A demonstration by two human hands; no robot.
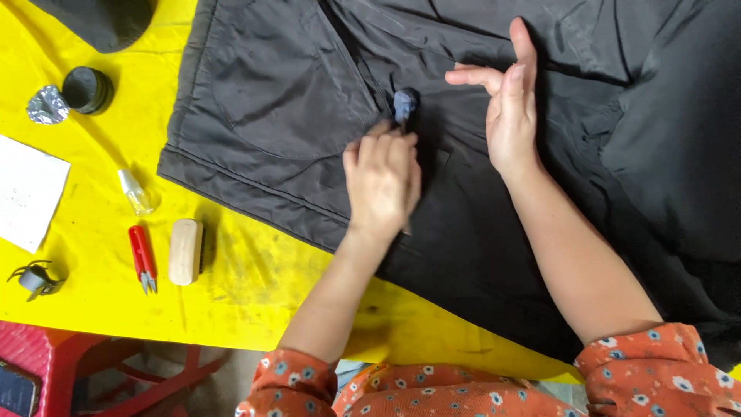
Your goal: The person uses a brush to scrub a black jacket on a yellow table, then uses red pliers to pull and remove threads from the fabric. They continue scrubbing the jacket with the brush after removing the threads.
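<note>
Prob. a garment-finishing workshop: yellow worktable [255,293] w/ black garment [309,100], red thread snips [142,259], wooden brush [186,252].

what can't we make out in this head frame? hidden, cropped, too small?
- Head view: the handle of the dark dauber is hidden inside the left hand.
- The black garment is cut off by the top and right edges.
- The right hand covers the cloth beneath it.
- The dark object at bottom left is cropped.
- The marks on the white paper are too small.
</note>
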